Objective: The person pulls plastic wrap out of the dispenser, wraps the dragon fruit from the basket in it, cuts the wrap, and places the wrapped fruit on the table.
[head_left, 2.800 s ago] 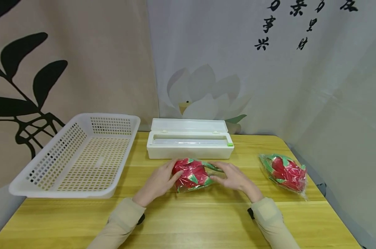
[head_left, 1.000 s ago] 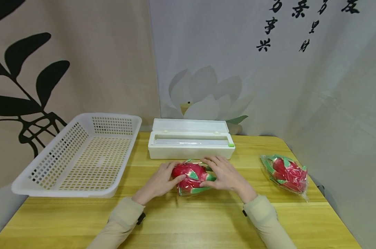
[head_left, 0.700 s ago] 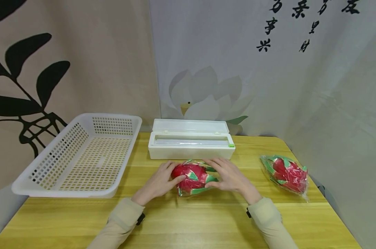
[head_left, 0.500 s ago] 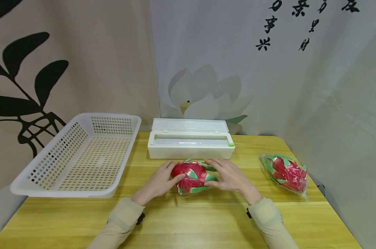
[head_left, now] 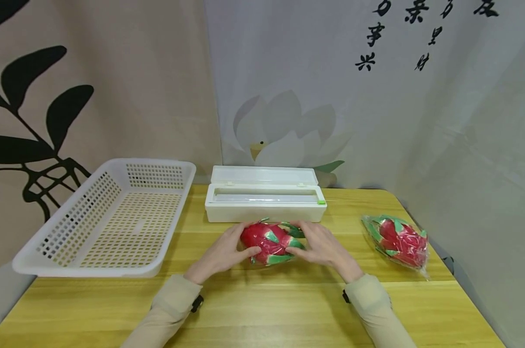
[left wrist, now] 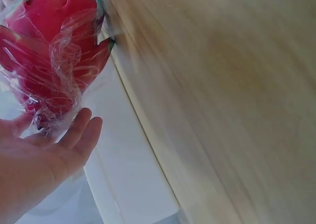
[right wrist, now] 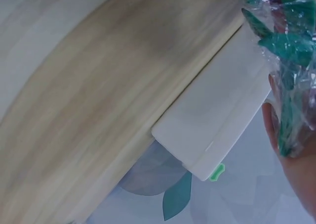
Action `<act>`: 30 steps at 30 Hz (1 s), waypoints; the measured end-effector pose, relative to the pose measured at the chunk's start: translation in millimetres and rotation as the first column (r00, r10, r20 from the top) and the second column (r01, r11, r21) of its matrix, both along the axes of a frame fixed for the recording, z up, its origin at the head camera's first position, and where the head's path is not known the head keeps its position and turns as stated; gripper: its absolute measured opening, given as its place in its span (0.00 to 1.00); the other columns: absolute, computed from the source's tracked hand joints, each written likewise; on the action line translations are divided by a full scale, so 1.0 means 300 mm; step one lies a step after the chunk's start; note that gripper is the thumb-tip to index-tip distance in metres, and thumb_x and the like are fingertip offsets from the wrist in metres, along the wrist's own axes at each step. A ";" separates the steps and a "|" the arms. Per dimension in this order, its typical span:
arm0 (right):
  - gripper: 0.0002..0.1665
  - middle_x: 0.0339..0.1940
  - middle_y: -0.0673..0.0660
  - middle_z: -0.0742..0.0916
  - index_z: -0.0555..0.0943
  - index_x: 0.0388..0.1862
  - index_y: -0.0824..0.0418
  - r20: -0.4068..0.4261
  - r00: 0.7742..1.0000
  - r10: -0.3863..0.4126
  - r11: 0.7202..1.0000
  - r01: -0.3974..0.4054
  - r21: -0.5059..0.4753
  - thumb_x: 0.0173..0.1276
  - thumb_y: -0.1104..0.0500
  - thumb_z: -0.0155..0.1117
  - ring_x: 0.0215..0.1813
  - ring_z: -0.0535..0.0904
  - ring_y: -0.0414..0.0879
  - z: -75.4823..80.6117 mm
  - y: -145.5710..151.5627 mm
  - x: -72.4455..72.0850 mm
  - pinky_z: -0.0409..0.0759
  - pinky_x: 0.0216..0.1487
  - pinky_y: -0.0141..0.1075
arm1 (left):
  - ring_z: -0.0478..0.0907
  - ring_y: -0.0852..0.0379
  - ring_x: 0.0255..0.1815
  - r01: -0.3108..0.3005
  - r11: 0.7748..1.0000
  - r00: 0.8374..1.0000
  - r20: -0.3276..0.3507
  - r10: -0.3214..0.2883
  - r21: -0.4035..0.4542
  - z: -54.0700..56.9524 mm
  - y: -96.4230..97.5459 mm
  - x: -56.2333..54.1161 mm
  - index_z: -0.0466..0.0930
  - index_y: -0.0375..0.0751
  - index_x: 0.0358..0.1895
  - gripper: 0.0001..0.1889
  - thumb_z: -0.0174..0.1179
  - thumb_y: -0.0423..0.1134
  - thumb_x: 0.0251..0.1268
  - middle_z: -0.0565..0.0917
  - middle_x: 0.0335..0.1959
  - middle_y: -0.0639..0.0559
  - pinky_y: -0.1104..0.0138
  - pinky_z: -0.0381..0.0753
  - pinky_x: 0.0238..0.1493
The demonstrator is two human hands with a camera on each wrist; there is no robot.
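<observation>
A dragon fruit [head_left: 268, 241] in clear plastic film is held between both hands, close over the table in front of the white box. My left hand [head_left: 222, 251] grips its rounded left end, thumb on the near side and fingers behind. The left wrist view shows gathered film at that end, right by the left fingertips [left wrist: 84, 127]. From the other side my right hand [head_left: 323, 246] holds the end with green leaf tips, thumb in front. Crinkled film covers those green tips [right wrist: 291, 51] in the right wrist view.
A white cling film dispenser box [head_left: 265, 211] with its lid raised stands behind the hands. A second film-wrapped dragon fruit [head_left: 401, 241] lies near the table's right edge. At the left is a white perforated basket [head_left: 158, 256]. A printed curtain [head_left: 305, 72] hangs behind the wooden table [head_left: 262, 314].
The dragon fruit has been turned between the hands, showing more green tips on the near side. My right hand has moved in over its right end. Lately the fruit sits slightly farther from me.
</observation>
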State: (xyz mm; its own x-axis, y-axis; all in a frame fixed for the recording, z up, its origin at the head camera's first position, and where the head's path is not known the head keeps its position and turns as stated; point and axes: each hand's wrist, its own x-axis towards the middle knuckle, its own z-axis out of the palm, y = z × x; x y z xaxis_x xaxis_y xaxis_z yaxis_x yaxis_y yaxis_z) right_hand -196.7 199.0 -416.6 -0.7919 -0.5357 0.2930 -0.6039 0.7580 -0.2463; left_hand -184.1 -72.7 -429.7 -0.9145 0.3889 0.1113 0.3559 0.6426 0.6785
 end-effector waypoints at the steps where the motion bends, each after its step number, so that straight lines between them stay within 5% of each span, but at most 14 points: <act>1: 0.38 0.48 0.54 0.85 0.74 0.58 0.61 0.008 1.000 -0.005 1.000 0.005 -0.002 0.56 0.38 0.68 0.46 0.82 0.46 -0.001 0.000 -0.002 0.82 0.48 0.42 | 0.69 0.45 0.65 0.000 1.000 1.000 0.008 0.000 -0.003 0.001 0.000 0.000 0.61 0.46 0.70 0.42 0.62 0.63 0.55 0.71 0.66 0.45 0.47 0.77 0.59; 17: 0.37 0.50 0.58 0.84 0.74 0.58 0.63 0.060 0.998 -0.006 1.000 0.005 0.007 0.58 0.40 0.67 0.50 0.80 0.48 0.002 0.006 -0.007 0.81 0.53 0.44 | 0.69 0.42 0.64 0.109 0.994 0.993 -0.037 -0.110 -0.022 0.012 -0.019 -0.003 0.59 0.42 0.71 0.58 0.80 0.54 0.30 0.71 0.63 0.42 0.44 0.74 0.60; 24: 0.34 0.50 0.57 0.84 0.74 0.59 0.63 0.122 0.992 -0.008 1.000 0.010 -0.019 0.61 0.42 0.64 0.47 0.80 0.45 -0.005 0.009 -0.012 0.82 0.50 0.41 | 0.66 0.42 0.67 0.069 0.997 0.998 0.002 -0.069 -0.033 0.015 -0.015 0.001 0.59 0.53 0.72 0.53 0.73 0.62 0.39 0.68 0.68 0.44 0.43 0.73 0.60; 30: 0.30 0.51 0.56 0.84 0.75 0.59 0.61 0.145 0.989 -0.016 1.000 0.019 -0.014 0.66 0.42 0.58 0.48 0.81 0.44 -0.019 0.010 -0.017 0.81 0.51 0.41 | 0.65 0.41 0.68 0.042 0.998 0.999 0.003 -0.042 -0.039 0.009 -0.011 -0.002 0.59 0.51 0.72 0.49 0.66 0.67 0.46 0.67 0.69 0.41 0.43 0.73 0.61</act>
